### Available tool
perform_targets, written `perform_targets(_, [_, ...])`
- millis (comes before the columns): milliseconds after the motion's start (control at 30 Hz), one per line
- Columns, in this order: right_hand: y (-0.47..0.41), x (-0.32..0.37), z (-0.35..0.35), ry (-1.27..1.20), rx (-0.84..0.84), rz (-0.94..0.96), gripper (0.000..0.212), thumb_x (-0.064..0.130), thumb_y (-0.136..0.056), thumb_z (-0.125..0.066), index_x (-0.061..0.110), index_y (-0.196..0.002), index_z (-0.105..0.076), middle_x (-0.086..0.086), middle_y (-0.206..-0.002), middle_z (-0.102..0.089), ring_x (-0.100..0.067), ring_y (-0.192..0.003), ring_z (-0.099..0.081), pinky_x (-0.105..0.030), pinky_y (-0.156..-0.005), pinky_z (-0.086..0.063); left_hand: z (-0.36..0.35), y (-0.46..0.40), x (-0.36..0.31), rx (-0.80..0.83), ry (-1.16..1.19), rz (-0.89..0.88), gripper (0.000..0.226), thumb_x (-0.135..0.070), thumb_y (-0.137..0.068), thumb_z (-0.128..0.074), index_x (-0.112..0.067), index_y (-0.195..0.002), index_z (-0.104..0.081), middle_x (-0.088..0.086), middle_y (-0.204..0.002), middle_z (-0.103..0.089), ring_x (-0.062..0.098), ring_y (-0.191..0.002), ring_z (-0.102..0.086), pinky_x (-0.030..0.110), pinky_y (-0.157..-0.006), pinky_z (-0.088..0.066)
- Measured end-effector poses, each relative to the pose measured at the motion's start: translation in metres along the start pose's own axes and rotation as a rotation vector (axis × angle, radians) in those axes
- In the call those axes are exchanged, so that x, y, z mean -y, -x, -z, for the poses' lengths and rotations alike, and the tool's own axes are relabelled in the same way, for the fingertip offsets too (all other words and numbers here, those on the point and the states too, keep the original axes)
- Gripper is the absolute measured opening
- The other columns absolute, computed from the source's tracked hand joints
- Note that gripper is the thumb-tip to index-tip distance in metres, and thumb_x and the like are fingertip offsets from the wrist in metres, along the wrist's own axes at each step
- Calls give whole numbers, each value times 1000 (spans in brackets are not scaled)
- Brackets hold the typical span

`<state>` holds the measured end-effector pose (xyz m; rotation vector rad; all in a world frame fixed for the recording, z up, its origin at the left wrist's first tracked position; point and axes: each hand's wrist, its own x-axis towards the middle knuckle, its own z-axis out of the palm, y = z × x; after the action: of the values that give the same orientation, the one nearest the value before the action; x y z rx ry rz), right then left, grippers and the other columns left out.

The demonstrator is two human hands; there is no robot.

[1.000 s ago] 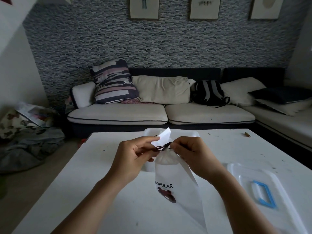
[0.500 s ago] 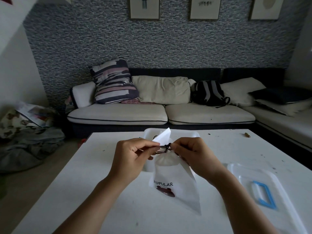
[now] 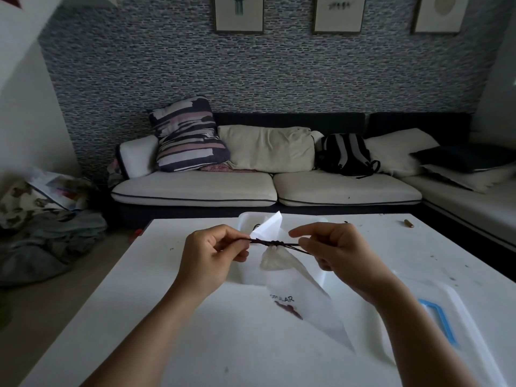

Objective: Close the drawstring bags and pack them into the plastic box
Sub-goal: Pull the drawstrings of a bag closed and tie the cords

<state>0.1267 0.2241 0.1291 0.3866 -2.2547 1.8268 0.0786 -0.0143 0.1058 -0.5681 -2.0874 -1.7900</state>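
a white drawstring bag (image 3: 296, 300) is held above the near middle of the white table (image 3: 156, 317). since a moment ago the hands are drawn further apart, so the dark cord (image 3: 275, 243) is now pulled taut and the bag's neck is cinched. each end is pinched by the left hand (image 3: 212, 252) and right hand (image 3: 337, 252). the plastic box (image 3: 245, 219) sits just behind, so packing likely comes next.

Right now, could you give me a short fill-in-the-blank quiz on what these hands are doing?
1. Both hands, left and right, pull a dark ____ taut.
2. The bag has the word ____ printed on it.
3. The lid on the table has a ____ handle.
4. Behind the bag stands a plastic ____.

Missing words: cord; POPULAR; blue; box
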Motion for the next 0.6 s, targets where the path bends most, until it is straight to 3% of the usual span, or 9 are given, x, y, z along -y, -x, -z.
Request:
perform_targets(133, [-1, -3, 4, -57, -37, -31, 17, 3, -94, -64, 11, -100, -77, -14, -65, -29, -16, -53, -24, -22, -48, -25, -8, -1, -1, -74, 97, 108, 16, 6, -87, -69, -8, -82, -77, 11, -71, -74, 22, -65, -72, 27, -65, -59])
perform_targets(200, [-1, -9, 3, -93, -34, -79, 17, 4, -95, -63, 11, -101, -77, -13, -66, -30, -17, -54, -24, -23, -48, -24, -17, 1, -2, -75, 168, 197, 13, 1, -92, -64, -7, -85, -72, 12, -81, -75, 23, -78, -74, 28, -66, -59])
perform_targets(300, [4, -13, -10, -10, 24, -123, 14, 16, -89, -73, 18, -102, -76, -4, -67, -46, -14, -53, -40, -22, -50, -33, -37, 10, -2, -11, 393, 495, 16, -13, -104, -47, -10, -97, -62, 9, -103, -75, 22, -89, -73, 39, -71, -61])
perform_targets(400, [8, -15, -28, 117, -54, -114, 46, 31, -71, -89, 31, -113, -70, 10, -98, -62, -4, -73, -63, -16, -67, -49, -59, 18, -7, 65, 669, 764, 30, -17, -107, -36, -11, -112, -65, 13, -106, -75, 30, -86, -72, 46, -73, -60])
perform_targets(467, [7, -21, -31, 430, -93, -32, 75, 42, -63, -91, 38, -130, -56, 18, -125, -47, 0, -94, -59, -13, -81, -49, -66, 18, -10, 23, 805, 805, 32, -16, -105, -38, -5, -116, -66, 15, -101, -75, 27, -76, -71, 41, -69, -59])
perform_targets(500, [6, -24, -30, 564, -93, 1, 81, 49, -63, -89, 40, -134, -51, 19, -129, -41, -1, -98, -57, -14, -84, -49, -67, 15, -11, -24, 851, 795, 31, -15, -104, -40, -2, -115, -66, 15, -98, -75, 25, -73, -71, 38, -65, -58])
perform_targets(533, [5, -27, -30, 656, -89, 18, 75, 55, -67, -84, 40, -133, -51, 19, -127, -43, -3, -98, -58, -18, -85, -50, -64, 11, -11, -68, 890, 776, 29, -14, -104, -42, -1, -113, -66, 15, -95, -75, 24, -72, -71, 37, -65, -57])
perform_targets(600, [4, -32, -30, 720, -112, -17, 40, 52, -82, -71, 36, -118, -61, 16, -107, -62, -4, -87, -65, -25, -75, -56, -57, 1, -12, -55, 949, 742, 26, -12, -102, -44, -1, -105, -68, 18, -99, -74, 27, -79, -73, 39, -76, -56])
